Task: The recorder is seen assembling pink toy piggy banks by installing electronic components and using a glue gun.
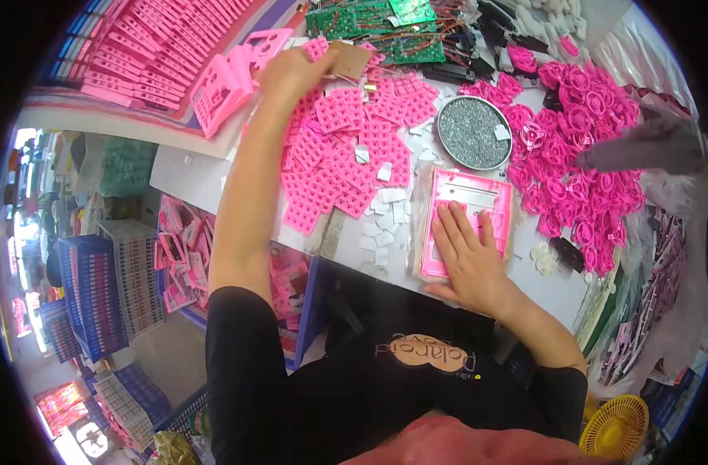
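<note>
My right hand (472, 263) lies flat, fingers stretched out, over a rectangular pink plastic casing (506, 203) with a silvery strip inside. The casing rests on a pale padded block near the table's front edge. My left hand (292, 74) reaches to the far side, its fingers closed at a small pink rubber keypad (316, 49). Right beside its thumb is a brown board (351, 61). Below that hand spreads a pile of pink rubber keypad sheets (338, 110). A round tin of small grey screws (473, 132) stands beyond the casing.
Bright pink round parts (579, 155) heap at the right, under a dark tool (645, 153). Green circuit boards (420, 50) with wires lie at the back. White paper squares (385, 221) are scattered mid-table. Pink casings (222, 91) stand at the left. A yellow basket (616, 428) sits lower right.
</note>
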`<state>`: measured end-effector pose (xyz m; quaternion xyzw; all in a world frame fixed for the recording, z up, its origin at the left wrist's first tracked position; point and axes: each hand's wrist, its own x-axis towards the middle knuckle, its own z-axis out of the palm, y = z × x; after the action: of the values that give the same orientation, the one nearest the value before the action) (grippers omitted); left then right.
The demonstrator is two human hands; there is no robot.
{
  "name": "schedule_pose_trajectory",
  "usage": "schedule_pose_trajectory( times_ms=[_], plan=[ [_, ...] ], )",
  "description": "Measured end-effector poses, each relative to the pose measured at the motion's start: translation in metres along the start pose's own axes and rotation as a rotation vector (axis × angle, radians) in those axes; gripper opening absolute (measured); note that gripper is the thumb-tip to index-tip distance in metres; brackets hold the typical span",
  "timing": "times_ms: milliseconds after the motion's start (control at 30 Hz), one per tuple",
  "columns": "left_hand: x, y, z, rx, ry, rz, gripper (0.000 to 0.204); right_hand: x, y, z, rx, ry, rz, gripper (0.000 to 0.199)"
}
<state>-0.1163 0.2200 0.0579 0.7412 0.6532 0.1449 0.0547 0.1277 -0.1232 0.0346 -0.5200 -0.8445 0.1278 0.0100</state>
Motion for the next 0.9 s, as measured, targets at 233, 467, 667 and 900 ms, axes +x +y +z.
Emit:
schedule_pose_trajectory(
  times_ms=[233, 467, 667, 900],
  plan=[
    [0.006, 0.024, 0.010, -1.058, 0.003, 0.108, 0.027, -0.007, 0.014, -0.006, 0.262, 0.281, -0.068, 0.081],
    [-0.170, 0.099, -0.031, -1.839, -0.118, -0.132, 0.022, 0.040, 0.017, -0.039, 1.200, 0.581, 0.112, 0.048],
    [-0.265, 0.076, -0.016, -1.303, -0.171, 0.106, 0.025, 0.052, 0.018, -0.037, 1.787, 0.308, 0.110, 0.013],
    [-0.231, 0.055, -0.052, -0.909, -0.319, 0.404, 0.034, 0.033, 0.043, -0.089, 1.359, -0.109, 0.080, 0.019]
  ],
)
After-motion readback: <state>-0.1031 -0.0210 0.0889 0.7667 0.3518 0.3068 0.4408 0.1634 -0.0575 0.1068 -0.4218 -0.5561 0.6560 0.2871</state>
